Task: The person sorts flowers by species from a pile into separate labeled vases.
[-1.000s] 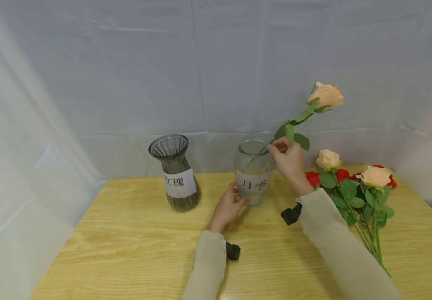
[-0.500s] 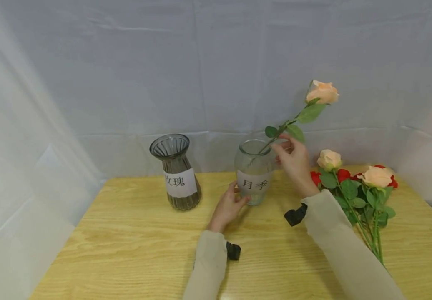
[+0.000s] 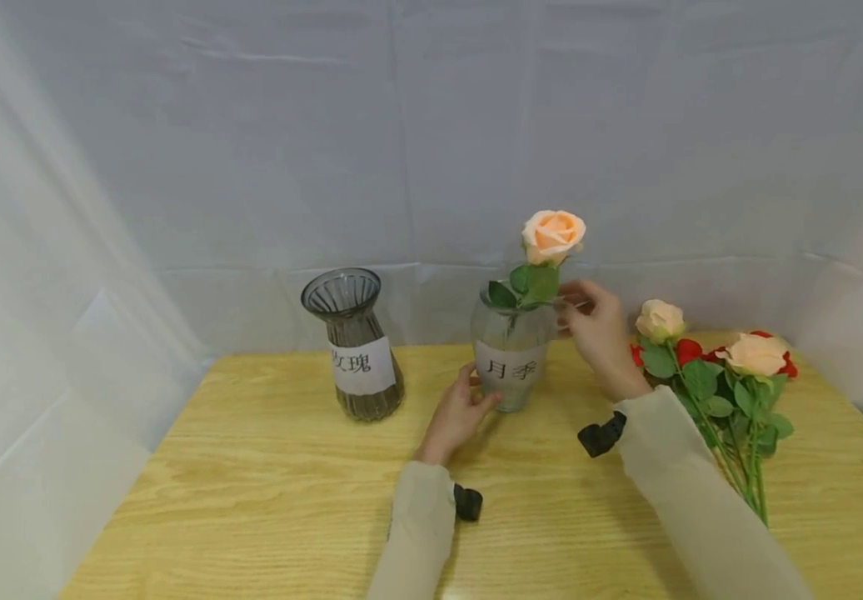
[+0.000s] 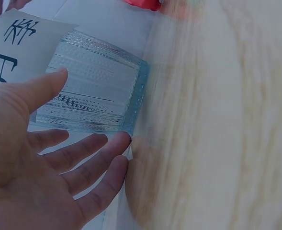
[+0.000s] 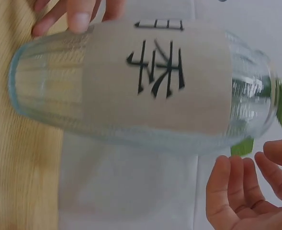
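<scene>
A clear glass vase (image 3: 510, 333) with a white label bearing dark characters stands upright on the table. A peach rose (image 3: 554, 237) stands in it, its bloom and leaves above the rim and its stem inside the glass. My left hand (image 3: 457, 414) holds the vase low down, thumb on the near side and fingers on the other; the left wrist view shows the thumb (image 4: 47, 88) over the glass. Just right of the rim is my right hand (image 3: 596, 333), loosely curled and holding nothing. In the right wrist view its fingers (image 5: 222, 187) sit close beside the vase's neck.
A smoky grey ribbed vase (image 3: 364, 362) with its own label stands to the left. Several peach and red roses (image 3: 709, 383) lie in a pile on the right of the wooden table (image 3: 266, 500). A white cloth (image 3: 289, 150) hangs behind.
The peach rose has dropped into the clear vase and swung left, from leaning right to nearly upright. My right hand has let go of its stem and moved slightly right. The left hand stays put.
</scene>
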Demonstrator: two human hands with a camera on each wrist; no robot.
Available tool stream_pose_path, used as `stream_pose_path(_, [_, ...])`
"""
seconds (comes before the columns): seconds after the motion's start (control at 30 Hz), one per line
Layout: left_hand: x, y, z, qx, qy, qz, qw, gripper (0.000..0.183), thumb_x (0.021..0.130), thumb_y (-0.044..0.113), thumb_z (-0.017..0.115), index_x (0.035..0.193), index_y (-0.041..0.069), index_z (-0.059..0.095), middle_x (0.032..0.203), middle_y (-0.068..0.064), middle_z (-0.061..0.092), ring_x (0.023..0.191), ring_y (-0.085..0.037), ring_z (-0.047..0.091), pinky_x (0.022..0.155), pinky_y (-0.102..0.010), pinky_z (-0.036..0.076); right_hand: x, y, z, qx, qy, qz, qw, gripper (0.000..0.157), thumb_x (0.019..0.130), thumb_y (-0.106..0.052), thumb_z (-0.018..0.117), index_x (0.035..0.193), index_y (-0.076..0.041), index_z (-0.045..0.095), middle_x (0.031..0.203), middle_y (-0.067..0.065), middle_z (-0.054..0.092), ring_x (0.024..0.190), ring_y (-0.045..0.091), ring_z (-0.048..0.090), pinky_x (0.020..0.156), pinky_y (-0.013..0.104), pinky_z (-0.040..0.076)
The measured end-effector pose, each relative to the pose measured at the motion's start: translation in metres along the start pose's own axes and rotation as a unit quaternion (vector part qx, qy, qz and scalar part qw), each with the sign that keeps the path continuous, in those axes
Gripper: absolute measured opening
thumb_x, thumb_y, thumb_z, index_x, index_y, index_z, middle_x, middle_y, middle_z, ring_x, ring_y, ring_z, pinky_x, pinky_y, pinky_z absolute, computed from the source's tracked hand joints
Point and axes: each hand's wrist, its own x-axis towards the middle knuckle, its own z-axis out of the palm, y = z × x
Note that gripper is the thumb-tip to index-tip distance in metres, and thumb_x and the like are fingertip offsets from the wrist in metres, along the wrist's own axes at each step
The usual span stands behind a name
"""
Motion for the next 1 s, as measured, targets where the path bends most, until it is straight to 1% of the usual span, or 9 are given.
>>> stream_pose_path(0.17, [0.001,-0.001,0.000,-0.007,-0.002,-0.003,1.0000,0.068,0.101,0.022,0.066,0.154,-0.004,0.031,0.140,-0.026,0.053,0.115,-0.037,0.061,0.095,-0.051,0.051,-0.005,0.009,-0.016,-0.007,0.009,0.000,1.000,0.027,0.103,-0.006,0.055,0.123,0.012,0.060,0.106,0.018,0.062,0.078,0.009,0.061,0.069,0.020,0.057])
stream_pose_path(0.33, [0.001,-0.002,0.000,-0.009,-0.003,-0.007,0.9999,0.069,0.101,0.023,0.066,0.155,-0.004,0.031,0.141,-0.026,0.053,0.115,-0.038,0.061,0.095,-0.052,0.051,-0.010,0.017,-0.035,-0.025,0.008,0.007,1.000,0.029,0.104,-0.009,0.057,0.124,0.012,0.060,0.102,0.020,0.062,0.074,0.005,0.062,0.066,0.021,0.058])
stream_pose_path(0.47, [0.001,-0.002,0.001,-0.003,0.001,-0.007,1.0000,0.069,0.101,0.023,0.067,0.154,-0.004,0.032,0.140,-0.026,0.054,0.114,-0.037,0.062,0.095,-0.051,0.051,-0.014,0.021,-0.049,-0.055,0.002,0.010,0.998,0.032,0.104,-0.013,0.058,0.126,0.011,0.061,0.103,0.022,0.062,0.073,0.001,0.062,0.065,0.021,0.058])
stream_pose_path(0.67, [0.002,-0.004,0.000,0.000,0.002,-0.006,1.0000,0.069,0.100,0.023,0.067,0.154,-0.003,0.033,0.140,-0.026,0.053,0.112,-0.037,0.063,0.094,-0.051,0.052,-0.019,0.028,-0.067,-0.086,-0.014,0.007,0.996,0.035,0.104,-0.018,0.059,0.126,0.010,0.060,0.111,0.023,0.058,0.075,0.006,0.065,0.063,0.024,0.058])
stream_pose_path(0.8, [0.001,-0.003,0.000,0.005,0.002,-0.005,1.0000,0.068,0.101,0.023,0.066,0.154,-0.004,0.033,0.140,-0.026,0.054,0.111,-0.036,0.063,0.093,-0.051,0.052,-0.025,0.031,-0.079,-0.095,-0.033,0.019,0.995,0.040,0.105,-0.022,0.057,0.129,0.010,0.057,0.114,0.020,0.056,0.078,0.006,0.063,0.067,0.024,0.058])
stream_pose_path(0.93, [0.000,-0.001,0.000,0.009,0.002,-0.005,0.9999,0.067,0.101,0.024,0.065,0.154,-0.003,0.033,0.140,-0.025,0.054,0.112,-0.036,0.062,0.093,-0.051,0.052,-0.028,0.034,-0.091,-0.092,-0.041,0.033,0.994,0.043,0.105,-0.025,0.056,0.131,0.010,0.056,0.115,0.019,0.056,0.080,0.004,0.063,0.070,0.025,0.059])
stream_pose_path(1.0, [-0.001,0.000,0.000,0.009,0.002,-0.006,0.9999,0.067,0.102,0.024,0.065,0.154,-0.003,0.033,0.140,-0.024,0.054,0.112,-0.036,0.062,0.093,-0.051,0.052,-0.029,0.035,-0.096,-0.090,-0.039,0.037,0.995,0.044,0.105,-0.025,0.057,0.131,0.011,0.055,0.113,0.018,0.057,0.079,0.004,0.064,0.069,0.026,0.059])
